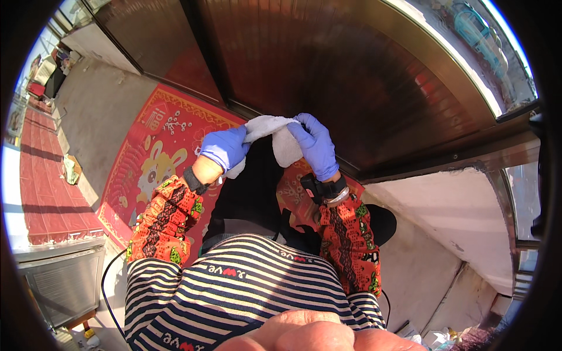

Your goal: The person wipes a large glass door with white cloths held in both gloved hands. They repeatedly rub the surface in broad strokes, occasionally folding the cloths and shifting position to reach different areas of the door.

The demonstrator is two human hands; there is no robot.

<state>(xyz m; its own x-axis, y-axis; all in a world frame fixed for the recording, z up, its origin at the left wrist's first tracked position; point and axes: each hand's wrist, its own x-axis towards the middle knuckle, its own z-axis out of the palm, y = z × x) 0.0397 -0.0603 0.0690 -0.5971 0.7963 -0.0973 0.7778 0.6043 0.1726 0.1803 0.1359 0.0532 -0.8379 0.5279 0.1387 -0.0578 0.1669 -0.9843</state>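
A white terry cloth [268, 125] stretches between my two hands, in front of a brown-framed glass door panel [307, 66]. My left hand [225, 147], in a blue-violet disposable glove, grips one part of the cloth, and a white end shows below that hand. My right hand [317, 145], gloved the same way, pinches the other side, from which a rounded flap hangs down. Both forearms wear orange patterned sleeve covers, with black straps at the wrists. The fingertips are partly hidden by the cloth.
Underfoot lies a red mat [131, 175] with a cartoon rabbit. A low pale wall [443, 210] runs along the right. To the left are a red tiled strip [52, 175] and a metal-framed cabinet [66, 281]. A small green-and-white item [71, 169] rests on the concrete floor.
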